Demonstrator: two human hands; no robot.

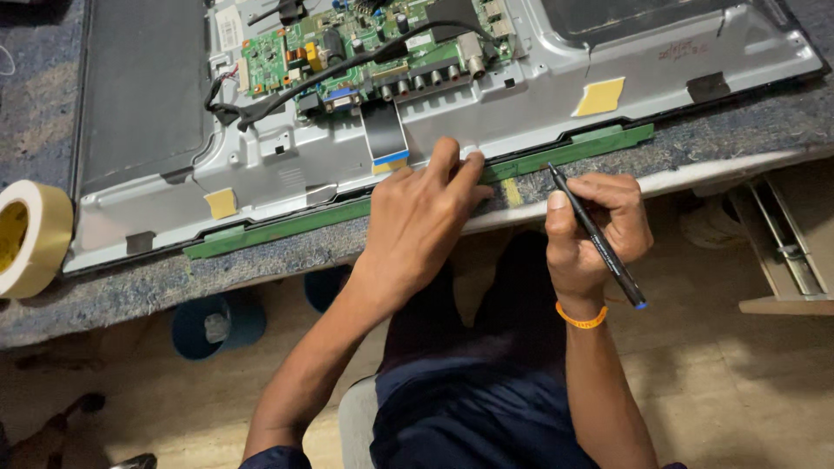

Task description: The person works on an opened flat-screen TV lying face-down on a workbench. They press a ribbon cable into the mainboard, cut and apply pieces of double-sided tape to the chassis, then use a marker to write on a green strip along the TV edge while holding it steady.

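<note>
Green strip board runs along the panel's near edge; left hand presses it with flat, spread fingers. Right hand pinches a black pen. Yellow tape patches sit farther back, tape roll left, perhaps masking tape.

There are two hands, one black pen, one roll of tape, three yellow tape bits and one green strip.
</note>
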